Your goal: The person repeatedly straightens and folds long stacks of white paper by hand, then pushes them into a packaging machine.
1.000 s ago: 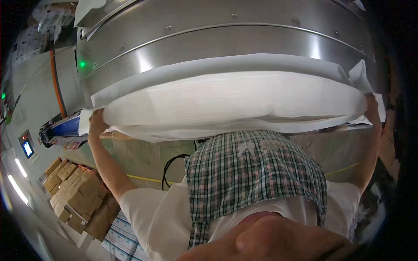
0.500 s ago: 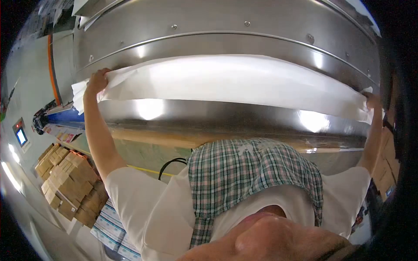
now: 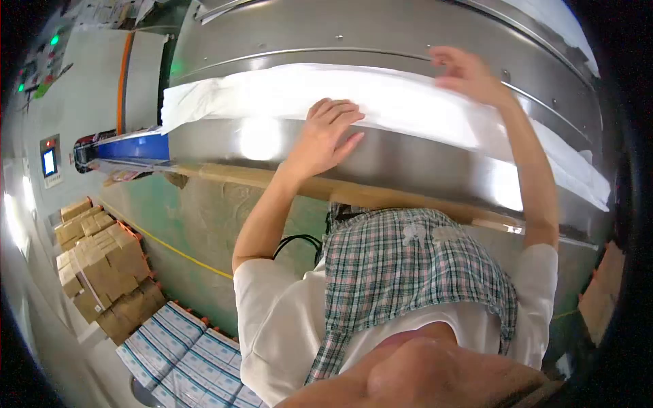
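Note:
A long strip of white material (image 3: 272, 88) lies across the metal machine surface (image 3: 408, 153), its left end crumpled. My left hand (image 3: 328, 132) is at the strip's lower edge near the middle, fingers spread, with nothing held. To the right, my right hand (image 3: 469, 75) is raised above the strip's upper edge, fingers apart and slightly blurred, holding nothing. The strip runs on beyond my right forearm to the machine's right side.
Metal panels (image 3: 306, 34) rise behind the strip. A blue part (image 3: 139, 147) adjoins the surface's left end, near a lit control screen (image 3: 49, 162). Cardboard boxes (image 3: 102, 258) and blue-white packages (image 3: 183, 353) stand at lower left. A black cable (image 3: 299, 238) hangs below the edge.
Both hands have let go of the white material's ends and moved inward. The material, a thick bundle at first, now lies as a flatter strip farther back. The view has shifted left.

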A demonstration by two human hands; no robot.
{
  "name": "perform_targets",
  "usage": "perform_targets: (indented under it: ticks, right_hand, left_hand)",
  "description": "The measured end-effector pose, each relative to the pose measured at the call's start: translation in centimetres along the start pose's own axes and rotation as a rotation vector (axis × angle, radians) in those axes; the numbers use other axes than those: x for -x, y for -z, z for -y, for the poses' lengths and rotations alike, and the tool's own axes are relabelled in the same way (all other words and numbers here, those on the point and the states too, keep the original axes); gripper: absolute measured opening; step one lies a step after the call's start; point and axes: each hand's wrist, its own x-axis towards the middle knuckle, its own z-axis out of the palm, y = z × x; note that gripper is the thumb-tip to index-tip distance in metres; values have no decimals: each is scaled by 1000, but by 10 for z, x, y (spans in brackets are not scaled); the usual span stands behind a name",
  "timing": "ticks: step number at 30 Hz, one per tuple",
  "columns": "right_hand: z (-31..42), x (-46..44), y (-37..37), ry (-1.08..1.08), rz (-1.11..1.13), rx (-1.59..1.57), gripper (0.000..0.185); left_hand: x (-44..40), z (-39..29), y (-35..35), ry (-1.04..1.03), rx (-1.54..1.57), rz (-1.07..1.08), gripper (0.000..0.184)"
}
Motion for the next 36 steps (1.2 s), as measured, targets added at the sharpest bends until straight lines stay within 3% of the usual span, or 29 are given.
perform_targets:
  ticks: [3,9,16,19,21,23,26,27,28,29,30,31,33,35,36]
  right_hand:
    - [59,-28,-39,268,-1,225,50]
    - [82,-42,-54,210,57,245,44]
    - [138,-96,-85,314,-60,237,43]
    - [168,-112,-87,231,58,146,43]
    - [190,-124,-90,182,288,328,45]
    - [198,-125,-95,290,331,350,39]
    - [228,-106,-110,322,254,489,26]
    - [234,-96,-114,438,67,505,20]
    - [237,-89,-119,552,-123,517,15]
    - [239,-88,-126,547,-120,519,15]
    - [239,-86,-132,571,-193,541,15]
    - [232,-92,-143,593,-266,561,15]
    - [216,-104,-163,573,-250,601,13]
    - [202,-122,-194,555,-236,633,11]
    - [198,-126,-200,544,-235,626,11]
  left_hand:
    - [19,18,9,106,-117,-55,31]
    - [44,45,43,206,-352,-153,32]
    - [49,20,53,166,-373,16,50]
    - [38,1,62,106,-390,57,53]
    - [40,8,76,68,-363,57,53]
    - [43,15,90,57,-315,90,52]
    - [57,44,114,142,-351,92,48]
    - [58,55,121,142,-347,89,48]
    - [60,69,129,351,-293,242,43]
    - [64,83,136,557,-233,399,40]
    - [73,97,137,477,-144,158,33]
    - [77,112,138,528,-88,6,32]
    - [88,148,141,540,-110,-86,33]
    - [103,185,164,443,-545,92,29]
    - [99,189,181,363,-598,6,25]
